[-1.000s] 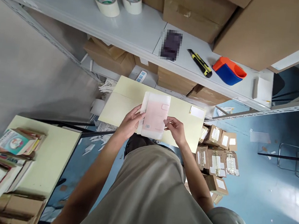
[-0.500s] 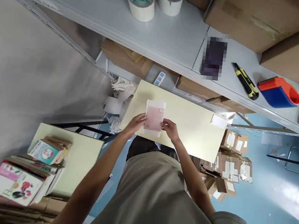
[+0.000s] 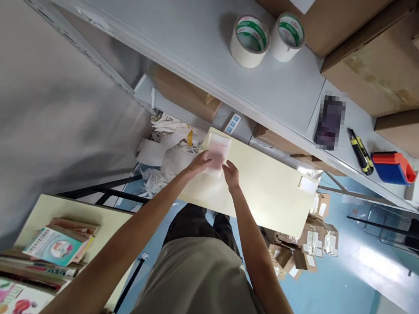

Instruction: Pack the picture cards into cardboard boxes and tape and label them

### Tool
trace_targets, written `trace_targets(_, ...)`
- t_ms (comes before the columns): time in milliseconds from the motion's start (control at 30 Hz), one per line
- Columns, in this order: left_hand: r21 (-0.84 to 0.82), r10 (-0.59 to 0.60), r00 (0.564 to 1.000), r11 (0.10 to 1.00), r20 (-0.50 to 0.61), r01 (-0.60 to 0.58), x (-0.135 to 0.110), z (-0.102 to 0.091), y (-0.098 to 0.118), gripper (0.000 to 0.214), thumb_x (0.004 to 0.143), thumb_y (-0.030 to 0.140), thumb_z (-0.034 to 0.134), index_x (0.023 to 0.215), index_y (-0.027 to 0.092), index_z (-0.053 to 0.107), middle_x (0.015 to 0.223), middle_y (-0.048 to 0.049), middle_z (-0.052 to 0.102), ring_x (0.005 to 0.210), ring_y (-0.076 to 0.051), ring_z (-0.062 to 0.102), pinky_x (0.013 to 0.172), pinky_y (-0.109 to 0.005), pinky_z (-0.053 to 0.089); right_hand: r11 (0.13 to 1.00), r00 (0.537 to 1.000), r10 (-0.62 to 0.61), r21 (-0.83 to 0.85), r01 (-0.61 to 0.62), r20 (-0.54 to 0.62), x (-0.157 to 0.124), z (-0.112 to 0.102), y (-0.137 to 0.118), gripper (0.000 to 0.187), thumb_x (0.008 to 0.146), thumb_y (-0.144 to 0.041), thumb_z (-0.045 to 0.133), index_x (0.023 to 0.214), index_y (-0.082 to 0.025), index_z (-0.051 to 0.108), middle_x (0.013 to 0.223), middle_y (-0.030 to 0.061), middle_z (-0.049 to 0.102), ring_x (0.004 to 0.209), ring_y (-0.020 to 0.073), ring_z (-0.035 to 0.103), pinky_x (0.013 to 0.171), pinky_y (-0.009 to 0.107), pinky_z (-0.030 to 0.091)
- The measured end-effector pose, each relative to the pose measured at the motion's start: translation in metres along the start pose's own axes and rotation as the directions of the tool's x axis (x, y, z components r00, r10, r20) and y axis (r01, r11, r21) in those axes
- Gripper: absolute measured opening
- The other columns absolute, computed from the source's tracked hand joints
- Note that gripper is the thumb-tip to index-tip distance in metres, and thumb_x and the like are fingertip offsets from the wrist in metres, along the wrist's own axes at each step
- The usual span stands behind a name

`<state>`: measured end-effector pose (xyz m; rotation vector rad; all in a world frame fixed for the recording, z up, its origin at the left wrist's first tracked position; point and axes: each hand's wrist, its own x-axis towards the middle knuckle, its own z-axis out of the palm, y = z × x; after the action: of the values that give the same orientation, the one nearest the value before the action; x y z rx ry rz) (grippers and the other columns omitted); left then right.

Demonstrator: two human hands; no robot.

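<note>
A flat pink booklet (image 3: pixel 217 150) with a pale, see-through-looking border lies over the left part of the cream tabletop (image 3: pixel 266 183). My left hand (image 3: pixel 200 163) grips its left edge, thumb on top and fingers partly hidden. At the opposite edge, the curled fingers of my right hand (image 3: pixel 232 174) pinch the lower right side. Whether the booklet rests fully on the table or is slightly lifted, I cannot tell.
A grey shelf (image 3: pixel 192 40) above holds tape rolls (image 3: pixel 250 41), a blurred dark object (image 3: pixel 330 122), a yellow-black cutter (image 3: pixel 360 152) and a red-blue item (image 3: pixel 393 167). Paper scraps (image 3: pixel 160 157) lie left, stacked books (image 3: pixel 54 245) lower left, cardboard boxes (image 3: pixel 313 238) right.
The view has shifted, so the shelf items sit lower and mostly farther right. Both hands and the pink booklet have moved toward the table's far left corner. The left hand now covers more of the booklet.
</note>
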<state>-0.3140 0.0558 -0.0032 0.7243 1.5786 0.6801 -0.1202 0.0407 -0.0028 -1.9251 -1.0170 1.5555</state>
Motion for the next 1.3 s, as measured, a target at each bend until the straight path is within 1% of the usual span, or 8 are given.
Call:
trace_targets(67, -0.079, 0.07, 0.997, 0.995, 0.022, -0.068, -0.012, -0.003, -0.004, 0.06, 0.079, 0.044, 0.085, 0.132, 0.017, 0.08, 0.148, -0.0198, 0.078, 0.148, -0.042, 0.068, 0.129, -0.053, 0.05, 0.997, 0.999, 0.001, -0.083, 0.003, 0.045, -0.01, 0.003, -0.002, 0.05, 0.092, -0.045, 0.08, 0.137, -0.023, 0.079, 0.157, 0.0154, 0.076, 0.141, 0.034, 0.076, 0.119, 0.051, 0.061)
trace_targets(167, -0.175, 0.153, 0.988, 0.974, 0.031, -0.146, -0.053, -0.011, -0.015, 0.049, 0.079, 0.056, 0.085, 0.113, 0.02, 0.085, 0.136, -0.0182, 0.083, 0.137, -0.041, 0.074, 0.123, -0.051, 0.055, 0.985, 0.988, -0.038, -0.161, 0.062, 0.148, -0.036, 0.007, -0.002, 0.041, 0.093, -0.047, 0.081, 0.128, -0.026, 0.082, 0.15, 0.0126, 0.08, 0.135, 0.032, 0.079, 0.12, 0.051, 0.061)
trace_targets(300, -0.238, 0.173, 0.984, 0.955, -0.032, -0.175, -0.132, -0.027, -0.04, 0.052, 0.078, 0.071, 0.086, 0.102, 0.025, 0.087, 0.125, -0.0142, 0.087, 0.128, -0.04, 0.078, 0.119, -0.051, 0.058, 0.967, 0.951, -0.109, -0.19, 0.169, 0.29, -0.083, 0.005, 0.002, 0.036, 0.095, -0.052, 0.078, 0.118, -0.026, 0.083, 0.136, 0.0106, 0.086, 0.128, 0.028, 0.081, 0.114, 0.047, 0.065)
trace_targets(500, -0.278, 0.072, 0.986, 0.954, -0.152, -0.113, -0.256, -0.041, -0.091, 0.065, 0.073, 0.082, 0.09, 0.103, 0.025, 0.087, 0.12, -0.0151, 0.088, 0.122, -0.04, 0.079, 0.114, -0.053, 0.06, 0.959, 0.863, -0.141, -0.148, 0.24, 0.485, -0.155, -0.003, 0.021, 0.04, 0.095, -0.057, 0.08, 0.117, -0.024, 0.081, 0.124, 0.013, 0.088, 0.112, 0.0262, 0.085, 0.106, 0.044, 0.066)
trace_targets(700, -0.338, 0.104, 0.925, 0.911, -0.365, -0.235, -0.374, -0.025, -0.153, 0.058, 0.078, 0.076, 0.088, 0.103, 0.024, 0.086, 0.122, -0.0143, 0.087, 0.121, -0.037, 0.079, 0.12, -0.057, 0.056, 0.946, 0.754, -0.194, -0.085, 0.314, 0.628, -0.234, -0.01, 0.067, 0.054, 0.091, -0.072, 0.083, 0.119, -0.025, 0.082, 0.123, 0.0124, 0.089, 0.113, 0.0284, 0.085, 0.105, 0.045, 0.065)
trace_targets(900, -0.39, 0.061, 0.882, 0.881, -0.468, -0.268, -0.491, -0.002, -0.215, 0.058, 0.078, 0.078, 0.09, 0.104, 0.026, 0.087, 0.119, -0.0136, 0.087, 0.121, -0.037, 0.079, 0.122, -0.058, 0.055, 0.94, 0.641, -0.142, -0.1, 0.327, 0.754, -0.311, -0.008, 0.123, 0.062, 0.087, -0.078, 0.082, 0.12, -0.026, 0.083, 0.124, 0.013, 0.089, 0.113, 0.0306, 0.085, 0.105, 0.048, 0.066)
trace_targets(1067, -0.466, -0.043, 0.801, 0.831, -0.598, -0.304, -0.575, 0.0, -0.254, 0.065, 0.077, 0.085, 0.091, 0.098, 0.023, 0.085, 0.129, -0.0155, 0.086, 0.129, -0.04, 0.077, 0.125, -0.058, 0.053, 0.93, 0.554, -0.051, -0.163, 0.33, 0.831, -0.366, 0.016, 0.158, 0.064, 0.085, -0.08, 0.083, 0.118, -0.024, 0.083, 0.123, 0.0144, 0.089, 0.113, 0.0313, 0.085, 0.106, 0.048, 0.065)
trace_targets(1300, -0.515, -0.198, 0.656, 0.79, -0.729, -0.334, -0.661, -0.023, -0.321, 0.076, 0.072, 0.092, 0.09, 0.099, 0.021, 0.084, 0.132, -0.0178, 0.085, 0.127, -0.038, 0.076, 0.12, -0.055, 0.057, 0.895, 0.375, 0.017, -0.182, 0.408, 0.927, -0.439, 0.083, 0.187, 0.059, 0.085, -0.075, 0.086, 0.116, -0.025, 0.084, 0.121, 0.0132, 0.089, 0.11, 0.0307, 0.086, 0.103, 0.047, 0.067)
